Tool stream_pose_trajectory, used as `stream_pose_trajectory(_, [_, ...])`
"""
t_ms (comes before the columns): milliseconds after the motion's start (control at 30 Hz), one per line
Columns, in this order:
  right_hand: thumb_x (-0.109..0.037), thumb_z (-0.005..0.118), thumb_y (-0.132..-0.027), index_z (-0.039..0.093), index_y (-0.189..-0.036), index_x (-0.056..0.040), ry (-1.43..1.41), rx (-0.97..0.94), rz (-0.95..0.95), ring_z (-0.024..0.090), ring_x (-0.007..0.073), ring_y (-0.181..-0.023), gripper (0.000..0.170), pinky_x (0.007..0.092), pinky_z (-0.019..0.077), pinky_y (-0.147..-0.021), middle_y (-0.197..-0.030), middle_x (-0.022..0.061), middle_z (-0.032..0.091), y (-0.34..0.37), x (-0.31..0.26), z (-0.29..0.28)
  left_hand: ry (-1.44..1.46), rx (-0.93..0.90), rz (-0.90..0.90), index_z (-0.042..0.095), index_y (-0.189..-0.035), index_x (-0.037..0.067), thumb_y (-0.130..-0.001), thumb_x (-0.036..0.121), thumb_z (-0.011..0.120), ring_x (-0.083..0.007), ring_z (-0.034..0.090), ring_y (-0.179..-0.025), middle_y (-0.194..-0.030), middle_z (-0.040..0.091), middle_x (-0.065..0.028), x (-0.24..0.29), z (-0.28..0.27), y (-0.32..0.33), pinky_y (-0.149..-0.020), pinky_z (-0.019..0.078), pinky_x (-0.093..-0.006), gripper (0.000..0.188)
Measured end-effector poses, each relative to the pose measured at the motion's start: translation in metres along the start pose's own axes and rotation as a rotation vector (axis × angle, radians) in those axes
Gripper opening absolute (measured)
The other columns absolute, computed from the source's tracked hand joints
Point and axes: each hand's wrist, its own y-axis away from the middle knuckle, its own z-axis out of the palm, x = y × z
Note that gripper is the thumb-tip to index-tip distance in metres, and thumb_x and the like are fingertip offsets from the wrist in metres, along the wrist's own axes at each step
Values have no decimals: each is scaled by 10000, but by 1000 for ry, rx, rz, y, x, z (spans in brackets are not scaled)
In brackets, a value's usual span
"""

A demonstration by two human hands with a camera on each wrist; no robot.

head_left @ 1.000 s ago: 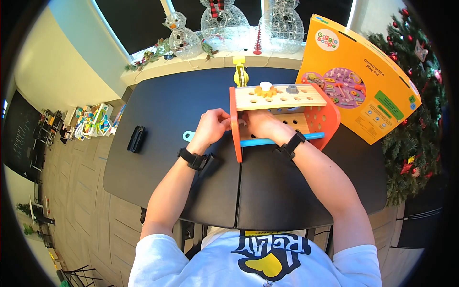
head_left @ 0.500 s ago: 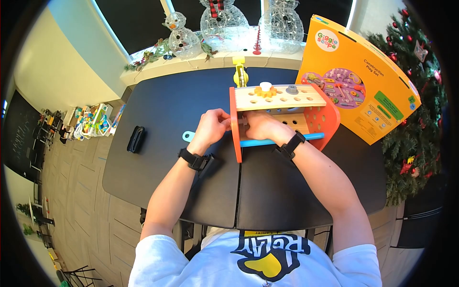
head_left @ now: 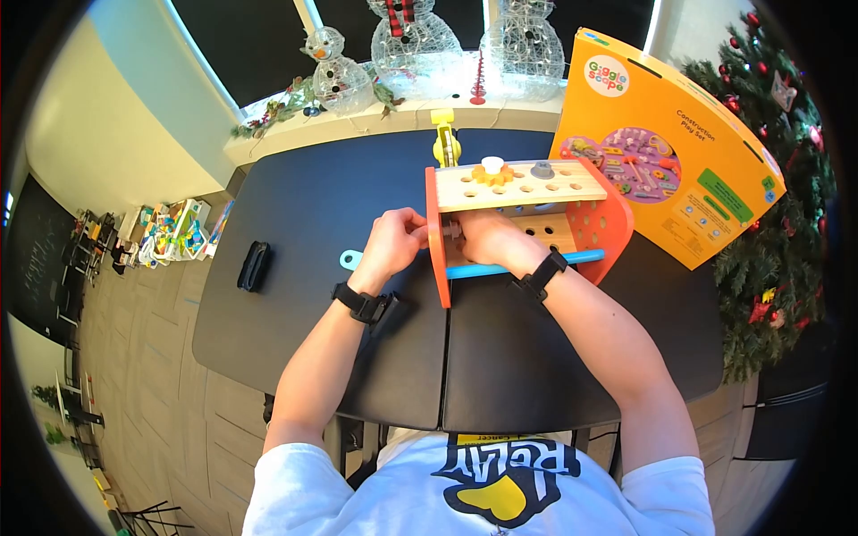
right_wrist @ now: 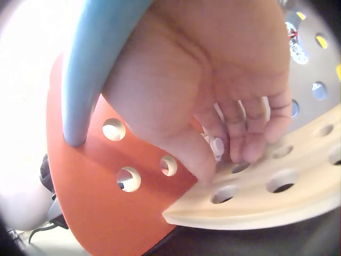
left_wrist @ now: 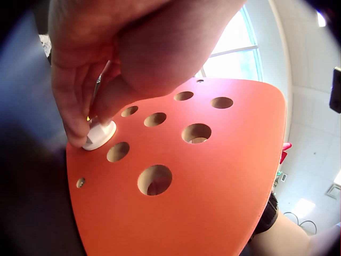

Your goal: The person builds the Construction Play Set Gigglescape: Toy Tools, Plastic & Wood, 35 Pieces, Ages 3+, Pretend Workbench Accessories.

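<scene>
An orange-red side panel (left_wrist: 213, 176) with round holes closes the left end of a wooden toy toolbox (head_left: 527, 190). My left hand (head_left: 393, 241) is at its outer face, pinching the round head of a white toy bolt (left_wrist: 101, 133) between thumb and fingers. My right hand (head_left: 492, 239) reaches inside the box, under the top board and over the blue bar (head_left: 527, 263). Its thumb and fingers pinch a small greyish piece (head_left: 453, 230) at the panel's inner side. A white round end (right_wrist: 217, 146) shows between those fingers; the piece's exact kind I cannot tell.
On the top board sit a yellow gear (head_left: 492, 172) with a white bolt and a grey bolt (head_left: 542, 170). A yellow toy tool (head_left: 446, 143) stands behind. A light-blue piece (head_left: 350, 260) and a black case (head_left: 254, 266) lie left; an orange box (head_left: 670, 147) stands right.
Both hands stay at the panel with only small finger movements. More of the greyish piece shows between the right hand and the panel. The head view has shifted slightly.
</scene>
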Motion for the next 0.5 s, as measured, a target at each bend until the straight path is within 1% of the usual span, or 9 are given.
stream_pose_trajectory(67, [-1, 661, -836, 639, -1224, 0, -14, 55, 14, 647, 431, -1143, 388, 461, 547, -942, -1179, 262, 686, 8, -14, -10, 6, 1, 6, 727, -982, -60, -951, 120, 723, -209, 738, -790, -868, 768, -152, -1, 0, 0, -750, 575, -343, 183])
stream_pose_trajectory(167, [-8, 663, -842, 633, -1235, 7, -34, 22, -20, 643, 434, -1150, 395, 465, 546, -949, -1189, 266, 682, 4, -8, -8, 6, 2, 12, 726, -983, -61, -952, 120, 723, -210, 741, -795, -871, 769, -152, -2, 0, 0, -753, 576, -345, 184])
stream_pose_trajectory(267, [-4, 664, -842, 626, -1239, 12, -84, 9, -14, 642, 434, -1150, 399, 462, 545, -948, -1186, 266, 680, 7, -13, -11, 3, 2, 10, 724, -989, -65, -955, 122, 725, -210, 747, -808, -877, 769, -153, -1, 0, 0, -758, 579, -347, 190])
stream_pose_trajectory(367, [4, 667, -838, 625, -1231, 15, -49, -32, -14, 646, 434, -1140, 395, 462, 548, -941, -1173, 265, 682, 2, -5, -4, 5, -2, 3, 722, -997, -68, -957, 121, 727, -208, 752, -820, -884, 769, -154, 1, 0, 1, -762, 584, -346, 193])
stream_pose_trajectory(467, [7, 668, -839, 627, -1224, 14, -132, 18, -15, 651, 435, -1129, 388, 460, 551, -934, -1163, 261, 686, 9, -9, -7, 24, -5, 1, 720, -1000, -69, -957, 118, 728, -205, 754, -823, -890, 769, -155, 2, 0, 1, -764, 589, -344, 192])
stream_pose_trajectory(500, [5, 669, -839, 626, -1224, 15, -102, 31, -17, 651, 436, -1128, 387, 459, 552, -933, -1163, 260, 686, 7, -8, -6, 31, -7, 3, 719, -1000, -70, -957, 116, 728, -204, 754, -822, -891, 769, -155, -1, 1, 0, -764, 590, -343, 190])
